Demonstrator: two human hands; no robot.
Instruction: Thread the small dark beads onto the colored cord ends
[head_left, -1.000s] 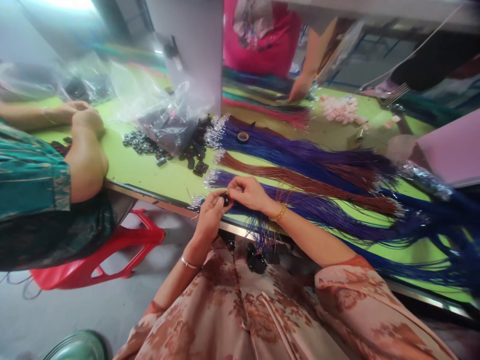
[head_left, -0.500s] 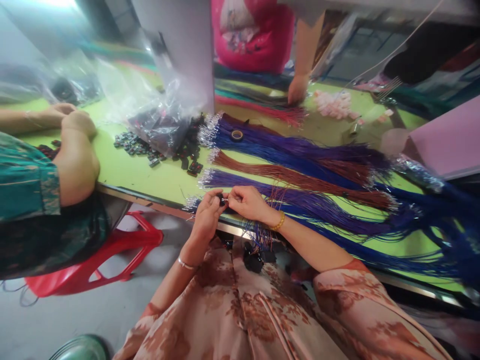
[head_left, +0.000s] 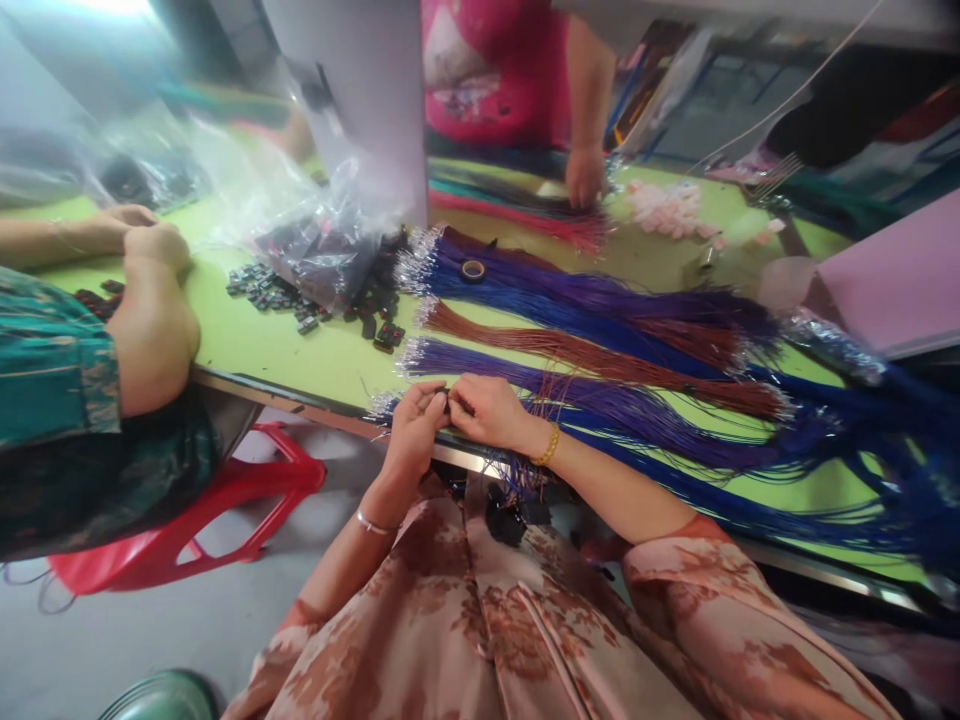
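My left hand (head_left: 414,432) and my right hand (head_left: 489,410) meet at the near edge of the green table (head_left: 300,350), fingers pinched together around a small black connector (head_left: 447,404) that is mostly hidden between them. Thin wires run from the pinch to the purple wire bundle (head_left: 600,395) lying just beyond my right hand. More wires with black connectors (head_left: 510,515) hang down onto my lap. A brown wire bundle (head_left: 585,350) and a blue wire bundle (head_left: 540,285) lie further back.
A pile of small black connectors (head_left: 315,300) spills from a clear plastic bag (head_left: 330,240) at centre left. A person in green (head_left: 67,370) sits at the left on a red stool (head_left: 195,530). A person in pink (head_left: 510,70) handles red wires (head_left: 547,225) across the table.
My hands have drawn closer together over the connector and dropped slightly toward the table edge. The hand of the person in pink shifted a little along the far wires.
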